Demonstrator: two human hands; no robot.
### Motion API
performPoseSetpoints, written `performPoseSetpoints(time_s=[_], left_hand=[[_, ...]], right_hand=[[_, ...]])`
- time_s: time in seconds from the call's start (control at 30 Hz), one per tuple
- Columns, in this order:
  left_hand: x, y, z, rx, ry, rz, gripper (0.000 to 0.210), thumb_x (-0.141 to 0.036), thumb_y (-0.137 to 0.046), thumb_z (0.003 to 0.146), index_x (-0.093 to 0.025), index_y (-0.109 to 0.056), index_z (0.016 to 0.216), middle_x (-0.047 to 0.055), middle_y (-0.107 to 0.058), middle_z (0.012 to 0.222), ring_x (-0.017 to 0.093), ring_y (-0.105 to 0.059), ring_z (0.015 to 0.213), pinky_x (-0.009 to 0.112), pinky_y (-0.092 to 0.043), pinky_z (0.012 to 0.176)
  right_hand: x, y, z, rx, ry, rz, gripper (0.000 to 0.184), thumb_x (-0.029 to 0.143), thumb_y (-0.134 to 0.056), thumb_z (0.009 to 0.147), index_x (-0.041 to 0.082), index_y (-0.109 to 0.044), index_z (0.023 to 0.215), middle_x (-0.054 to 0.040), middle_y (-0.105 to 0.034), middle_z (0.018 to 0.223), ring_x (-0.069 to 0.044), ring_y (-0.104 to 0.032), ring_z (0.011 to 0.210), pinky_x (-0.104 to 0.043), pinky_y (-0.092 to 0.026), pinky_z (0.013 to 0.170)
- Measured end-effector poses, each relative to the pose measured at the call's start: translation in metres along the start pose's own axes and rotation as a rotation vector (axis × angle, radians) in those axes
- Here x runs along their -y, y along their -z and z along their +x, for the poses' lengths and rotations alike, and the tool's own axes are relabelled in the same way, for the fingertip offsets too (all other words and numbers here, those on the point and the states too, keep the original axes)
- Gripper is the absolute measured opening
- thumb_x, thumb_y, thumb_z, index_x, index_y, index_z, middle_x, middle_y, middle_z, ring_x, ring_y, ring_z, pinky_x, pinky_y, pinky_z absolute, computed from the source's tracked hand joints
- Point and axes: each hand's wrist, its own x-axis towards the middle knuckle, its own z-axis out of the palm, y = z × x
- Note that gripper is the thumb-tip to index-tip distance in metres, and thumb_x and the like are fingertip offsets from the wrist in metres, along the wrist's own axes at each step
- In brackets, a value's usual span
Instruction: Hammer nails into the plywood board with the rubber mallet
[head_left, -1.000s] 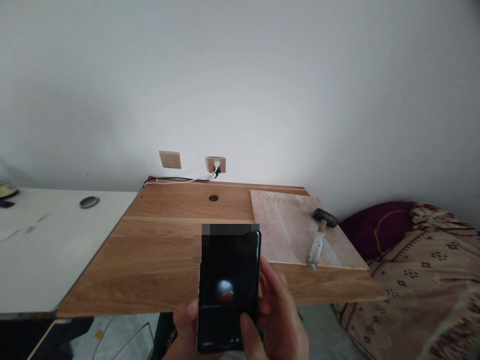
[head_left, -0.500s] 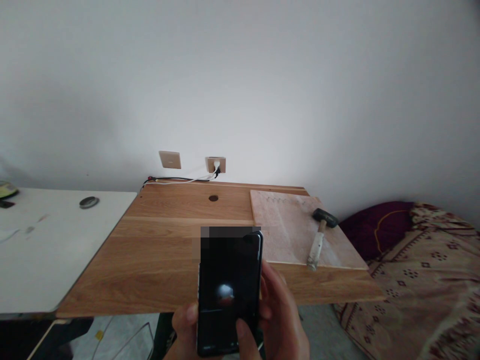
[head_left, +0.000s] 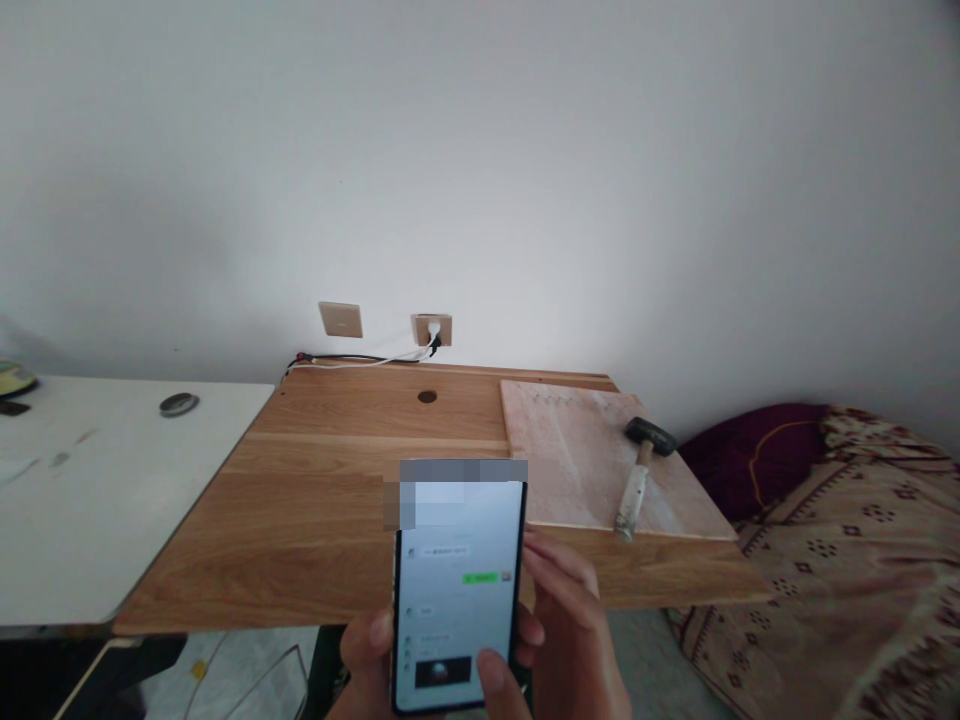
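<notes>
A smartphone (head_left: 450,600) is held upright in front of me, its lit screen showing a chat with a green message bubble and a dark picture near the bottom. My left hand (head_left: 367,650) grips it, with the thumb along the left edge. At the right side, my right hand (head_left: 577,630) is closed about the phone: its thumb lies over the lower right of the screen and its fingers rest by the right edge. Part of both hands is hidden behind the phone. The top of the phone is blurred by blocks.
Behind the phone stands a wooden desk (head_left: 322,510). A mallet (head_left: 641,470) lies on a pale board (head_left: 562,460) at its right. To the left, a white table (head_left: 112,500) bears a round metal dish (head_left: 178,405). Cables run to a wall socket (head_left: 442,325). Patterned fabric (head_left: 840,560) is heaped at right.
The phone's screen went from a nearly black picture to a bright chat page. My right thumb shifted slightly right and down, and the right fingers moved a little.
</notes>
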Motion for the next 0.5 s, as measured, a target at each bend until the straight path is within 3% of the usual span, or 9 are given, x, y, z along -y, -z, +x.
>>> performPoseSetpoints(time_s=[0.1, 0.17, 0.3, 0.5], left_hand=[[0.0008, 0.0023, 0.0016, 0.042, -0.006, 0.012, 0.085, -0.079, -0.055, 0.075, -0.011, -0.071, 0.124, 0.02, -0.071, 0.122, 0.048, -0.06, 0.12, 0.06, -0.05, 0.099], [0.0014, 0.0027, 0.0022, 0.084, -0.001, 0.003, 0.086, -0.079, -0.054, 0.076, -0.011, -0.069, 0.127, 0.02, -0.07, 0.124, 0.048, -0.059, 0.122, 0.059, -0.05, 0.101], [-0.0002, 0.001, 0.0017, 0.129, 0.033, 0.0, 0.084, -0.077, -0.053, 0.077, -0.012, -0.069, 0.127, 0.02, -0.07, 0.126, 0.047, -0.058, 0.126, 0.057, -0.049, 0.102], [-0.0009, 0.002, 0.0061, 0.034, -0.003, 0.074, 0.088, -0.078, -0.058, 0.072, -0.012, -0.069, 0.128, 0.019, -0.07, 0.127, 0.047, -0.058, 0.125, 0.056, -0.049, 0.103]], right_hand=[[-0.0028, -0.0003, -0.0012, 0.009, -0.001, 0.064, 0.046, 0.022, -0.064, 0.096, 0.035, -0.055, 0.139, -0.0115, -0.049, 0.14, -0.012, -0.059, 0.071, -0.023, -0.045, 0.047], [-0.0033, -0.0004, -0.0024, 0.012, -0.01, 0.088, 0.044, 0.025, -0.066, 0.097, 0.034, -0.055, 0.138, -0.0119, -0.049, 0.139, -0.01, -0.051, 0.063, -0.023, -0.043, 0.045], [-0.0027, -0.0005, -0.0041, 0.0, -0.024, 0.121, 0.036, 0.033, -0.064, 0.099, 0.033, -0.057, 0.134, -0.0119, -0.049, 0.137, -0.01, -0.049, 0.062, -0.023, -0.043, 0.045], [-0.0022, 0.0008, -0.0064, -0.019, -0.044, 0.109, 0.039, 0.033, -0.065, 0.098, 0.036, -0.06, 0.136, -0.0115, -0.053, 0.134, -0.012, -0.053, 0.066, -0.025, -0.045, 0.048]])
